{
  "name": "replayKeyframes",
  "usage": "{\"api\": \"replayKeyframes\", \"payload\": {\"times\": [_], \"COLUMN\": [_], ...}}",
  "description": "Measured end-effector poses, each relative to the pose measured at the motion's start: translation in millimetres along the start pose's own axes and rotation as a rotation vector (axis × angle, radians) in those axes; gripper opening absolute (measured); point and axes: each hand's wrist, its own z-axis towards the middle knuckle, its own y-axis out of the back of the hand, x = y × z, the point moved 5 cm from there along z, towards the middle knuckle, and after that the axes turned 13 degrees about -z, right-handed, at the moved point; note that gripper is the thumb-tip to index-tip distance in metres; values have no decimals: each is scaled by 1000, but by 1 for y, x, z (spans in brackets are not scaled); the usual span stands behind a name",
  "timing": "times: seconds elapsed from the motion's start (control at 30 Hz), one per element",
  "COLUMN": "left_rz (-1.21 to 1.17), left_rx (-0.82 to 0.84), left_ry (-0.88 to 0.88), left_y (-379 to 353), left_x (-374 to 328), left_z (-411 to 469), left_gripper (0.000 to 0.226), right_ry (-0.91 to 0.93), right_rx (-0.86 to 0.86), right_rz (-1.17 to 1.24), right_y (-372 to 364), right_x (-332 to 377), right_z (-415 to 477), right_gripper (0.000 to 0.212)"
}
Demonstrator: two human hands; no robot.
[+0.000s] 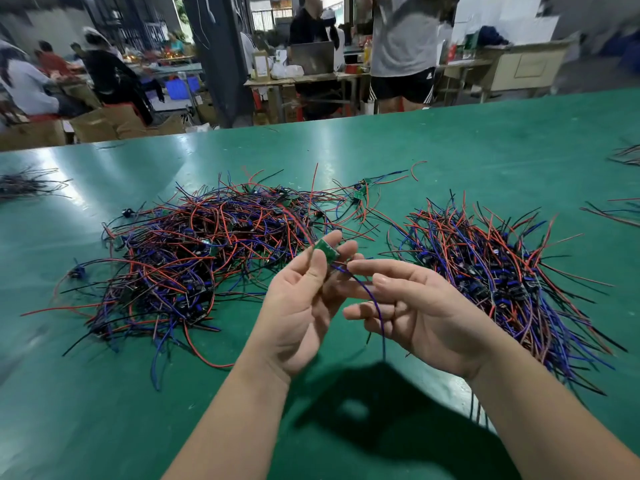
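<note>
We find no lettering we can read anywhere in view. The black shorts (403, 86) on a person standing past the table carry a small white emblem and white side stripes, with no letters legible. The green board (326, 250) held up close to us is too blurred for any markings to be read.

Left grip (298, 306), right grip (426, 313) both bare; forearms (225, 420) bare to frame edge; fingernails (381, 279) short, plain.
</note>
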Motion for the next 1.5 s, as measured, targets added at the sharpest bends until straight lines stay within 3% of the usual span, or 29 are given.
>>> {"api": "replayKeyframes", "payload": {"times": [0.17,0.37,0.5,0.6,0.67,0.77,0.83,1.03,1.17,1.33,1.5], "left_rz": [91,601,1065,1163,1096,738,624,570,496,582,621], "left_rx": [-100,-80,-105,-5,60,79,75,-34,-29,87,185], "left_ry": [-14,-11,-145,-172,-115,112,201,174,211,474,625], "left_y": [2,2,9,4,-1,-3,-3,-3,-6,-4,-4], "left_x": [-10,4,6,10,15,18,15,14,23,28,33], "left_z": [-1,-7,-8,-10,-10,-11,-13,-14,-14,-21,-29], "left_gripper": [26,36,29,24,26,27,31,28,16,12,12], "right_ry": [29,18,50,53,77,95,84,-1,13,66,143], "right_rx": [-203,-344,-364,-365,-452,-569,-580,-337,-471,-593,-697], "right_rz": [-30,-309,-496,-521,-517,-395,-275,-248,-318,-208,-233], "right_y": [14,21,25,26,32,43,48,30,38,55,63], "right_x": [2,-4,-6,-9,-7,-2,0,-5,-4,5,14], "right_z": [3,5,5,6,6,6,4,6,6,2,-5], "right_gripper": [18,33,19,8,11,11,4,14,12,5,13]}}
